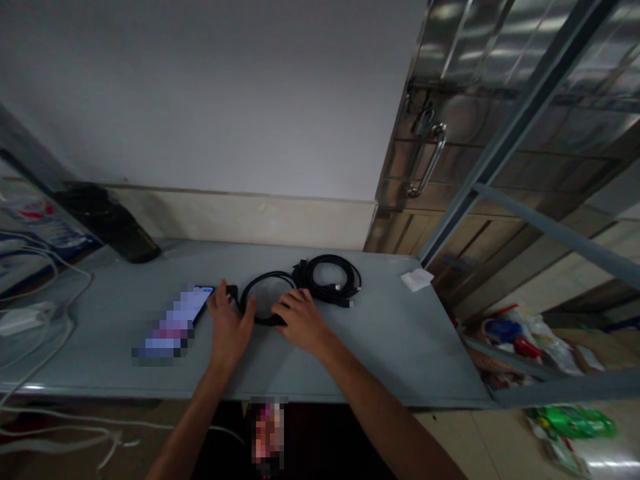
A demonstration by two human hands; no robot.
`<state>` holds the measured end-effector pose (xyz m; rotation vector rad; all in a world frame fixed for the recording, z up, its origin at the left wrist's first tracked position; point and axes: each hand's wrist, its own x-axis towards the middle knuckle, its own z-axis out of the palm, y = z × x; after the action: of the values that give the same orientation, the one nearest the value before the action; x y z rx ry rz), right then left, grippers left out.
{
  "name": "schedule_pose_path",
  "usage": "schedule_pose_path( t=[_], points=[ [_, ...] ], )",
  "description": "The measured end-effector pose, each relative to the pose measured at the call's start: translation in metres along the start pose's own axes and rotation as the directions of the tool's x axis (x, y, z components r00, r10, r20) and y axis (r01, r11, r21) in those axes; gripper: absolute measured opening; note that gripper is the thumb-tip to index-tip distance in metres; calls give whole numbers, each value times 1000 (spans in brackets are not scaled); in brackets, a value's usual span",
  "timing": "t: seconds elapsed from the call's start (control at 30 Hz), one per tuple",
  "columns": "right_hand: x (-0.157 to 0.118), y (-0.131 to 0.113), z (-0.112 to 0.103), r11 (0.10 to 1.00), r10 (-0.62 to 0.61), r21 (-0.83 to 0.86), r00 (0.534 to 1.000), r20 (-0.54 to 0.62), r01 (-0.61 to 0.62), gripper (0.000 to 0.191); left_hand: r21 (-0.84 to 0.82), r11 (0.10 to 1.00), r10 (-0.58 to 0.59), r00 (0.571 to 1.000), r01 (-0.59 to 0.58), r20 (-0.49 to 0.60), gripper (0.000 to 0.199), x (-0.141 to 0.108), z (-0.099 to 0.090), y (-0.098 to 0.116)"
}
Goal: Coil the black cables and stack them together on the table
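Bare-armed on both sides, with slim, smooth forearms (199,403) tapering to narrow wrists (225,360), left hand (231,327) and right hand (303,320) equally bare. Dressed below in near-black clothing (320,440), too dark to show its cut.

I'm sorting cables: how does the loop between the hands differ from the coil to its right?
The loop is between the left hand and right hand; the coil sits beyond the right hand. The loop's ring looks thinner than the coil's. The coil's right side shows plug ends; the loop's is partly hidden. Both are black and ring-shaped.
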<state>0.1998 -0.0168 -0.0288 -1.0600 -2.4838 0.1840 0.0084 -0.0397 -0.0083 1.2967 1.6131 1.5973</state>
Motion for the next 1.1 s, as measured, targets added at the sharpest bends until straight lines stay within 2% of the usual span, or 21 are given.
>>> schedule_pose_path(
  t=[0.03,0.1,0.17,0.23,0.33,0.47,0.53,0.6,0.7,0.73,0.8,0.93,1.0,1.1],
  points=[
    [1,1,1,1000,22,16,1000,-5,-22,24,117,988,103,995,-100,-19,75,-2,1,2],
    [2,2,1,997,58,49,998,-12,-57,22,285,920,275,961,-268,16,63,-5,5,6],
    [3,3,0,994,81,78,997,-18,-80,21,264,894,331,930,-362,157,38,-9,8,8],
    [3,4,-1,990,98,103,995,-24,-95,21,198,891,339,889,-408,309,23,-12,11,8],
    [1,4,-3,985,116,136,993,-37,-110,27,211,864,346,843,-457,411,27,-15,11,1],
    [-3,3,-8,980,114,170,991,-64,-102,33,314,739,418,771,-596,480,40,-14,8,-13],
    [-5,6,-14,980,96,182,993,-73,-81,36,341,698,425,748,-630,510,43,-12,7,-18],
    [-8,12,-22,985,69,164,993,-98,-52,50,354,691,410,745,-630,526,42,-10,7,-21],
    [-14,32,-37,998,34,62,989,-147,-25,89,362,694,382,744,-623,548,31,-9,7,-22],
    [-17,41,-41,999,36,23,988,-150,-33,95,361,695,374,742,-621,556,29,-9,7,-22],
    [-25,60,-47,997,71,-28,988,-137,-76,91,348,705,370,739,-618,563,28,-10,6,-23],
    [-43,90,-45,979,187,-49,972,-141,-196,60,313,721,387,734,-619,558,33,-12,5,-26],
    [-48,97,-40,969,234,-41,958,-168,-243,59,306,722,387,728,-621,565,32,-12,6,-29],
    [-50,100,-36,955,287,-19,936,-203,-297,67,312,724,386,737,-615,555,28,-10,6,-31]
  ],
)
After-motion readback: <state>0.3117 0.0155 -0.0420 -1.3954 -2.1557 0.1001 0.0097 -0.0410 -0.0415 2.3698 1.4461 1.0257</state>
